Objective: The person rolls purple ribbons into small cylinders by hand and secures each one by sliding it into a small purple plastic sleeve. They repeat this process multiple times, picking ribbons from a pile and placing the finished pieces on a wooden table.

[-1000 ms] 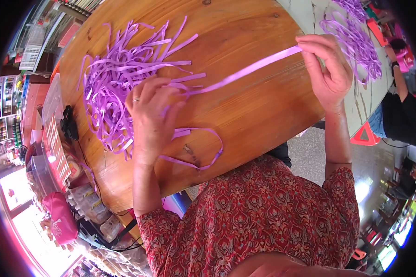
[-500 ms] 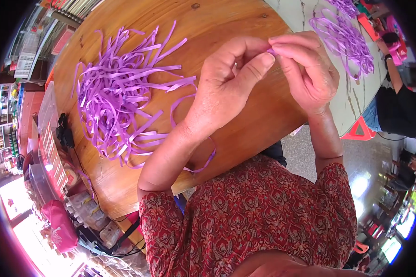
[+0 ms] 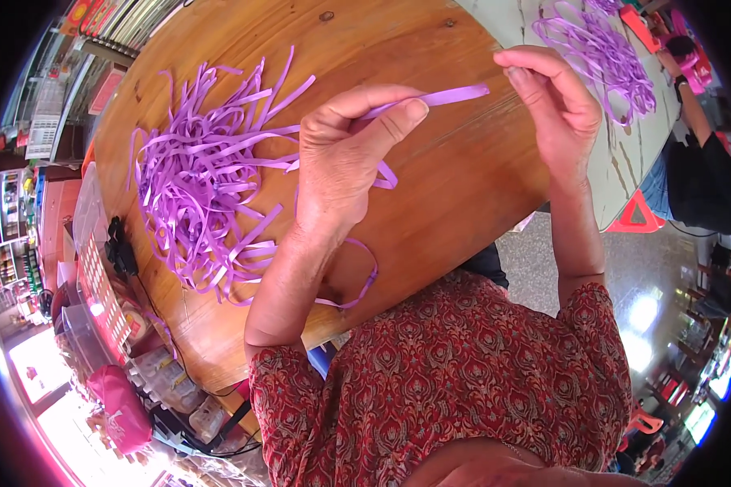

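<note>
A thin purple ribbon is pinched between the thumb and forefinger of my left hand. Its short end sticks out to the right over the wooden table, and more of it loops below the hand. Just right of that end, apart from it, my right hand is raised with thumb and forefinger close together. Whatever they hold, if anything, is too small to make out. A tangled heap of purple ribbons lies on the table left of my left hand.
The round-edged wooden table meets a white marbled table carrying another purple ribbon bundle. Plastic boxes, a black cable and a pink pouch crowd the left edge. A person in black is at the right.
My hands have drawn apart: the left moved left with the ribbon, whose end now shows free, and the right moved slightly right. Before, their fingertips met on the ribbon.
</note>
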